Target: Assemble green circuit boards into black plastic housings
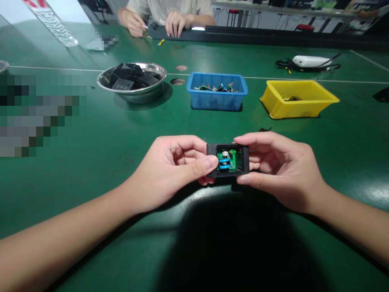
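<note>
Between my two hands is a small black plastic housing (244, 160), its open side facing me. Inside it sits a green circuit board (232, 161) with blue, white and green components. My left hand (176, 164) grips the housing's left end, thumb over the front edge and fingers behind. At the right end, my right hand (279, 170) pinches the housing between thumb below and index finger above. Beyond my hands stand a blue bin (215, 100) of loose circuit boards and a yellow bin (294, 109) with a few dark pieces in it.
A steel bowl (136, 96) piled with black housings (130, 77) stands at the back left. A white device (311, 61) with a black cable lies at the far right. Across the green table (100, 162), another person's hands (174, 23) work by a long black bar (258, 36).
</note>
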Available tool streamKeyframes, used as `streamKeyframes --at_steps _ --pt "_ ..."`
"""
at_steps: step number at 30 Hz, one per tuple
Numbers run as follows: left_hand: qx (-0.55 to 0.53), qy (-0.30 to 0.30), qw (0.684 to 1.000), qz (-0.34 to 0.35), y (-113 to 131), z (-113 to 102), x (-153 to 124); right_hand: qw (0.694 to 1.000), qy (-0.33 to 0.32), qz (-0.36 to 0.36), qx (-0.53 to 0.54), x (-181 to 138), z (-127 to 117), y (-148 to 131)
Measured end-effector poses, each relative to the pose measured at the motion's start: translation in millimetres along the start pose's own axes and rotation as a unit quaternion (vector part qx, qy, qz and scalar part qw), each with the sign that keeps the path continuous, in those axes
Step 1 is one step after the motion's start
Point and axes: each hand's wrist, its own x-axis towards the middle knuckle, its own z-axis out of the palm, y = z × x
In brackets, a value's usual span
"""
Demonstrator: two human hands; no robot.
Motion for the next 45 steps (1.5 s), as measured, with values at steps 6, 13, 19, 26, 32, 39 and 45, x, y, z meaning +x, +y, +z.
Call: streamKeyframes --at_steps 6,13,19,26,32,39,45 --pt "-0.008 -0.01 1.0 0.008 1.4 0.2 0.2 1.0 -0.001 0.007 0.019 0.3 0.6 -0.1" --pt "-0.017 -0.03 0.999 0.012 2.7 0.5 -0.8 0.999 -0.005 0.009 0.032 0.1 1.8 -1.5" --pt "-0.013 -0.041 0.999 0.027 0.4 -1.2 -0.5 1.0 -0.004 0.008 0.028 -0.5 2.7 -2.6" --pt "-0.008 -0.044 0.998 0.043 -1.7 -2.7 0.7 0.999 0.0 0.004 0.032 -0.4 3.5 -3.5" --pt "-0.006 -0.052 0.998 0.042 -0.4 -3.2 -0.8 0.999 0.013 0.004 0.043 -1.4 3.9 -2.4" --pt "-0.016 -0.057 0.998 0.032 -0.1 -2.6 -0.1 0.999 0.021 0.004 0.05 -1.3 4.0 -2.9" --pt "-0.021 -0.054 0.998 0.034 0.5 -2.6 -1.2 0.999 0.026 -0.002 0.047 -1.1 4.9 -3.1"
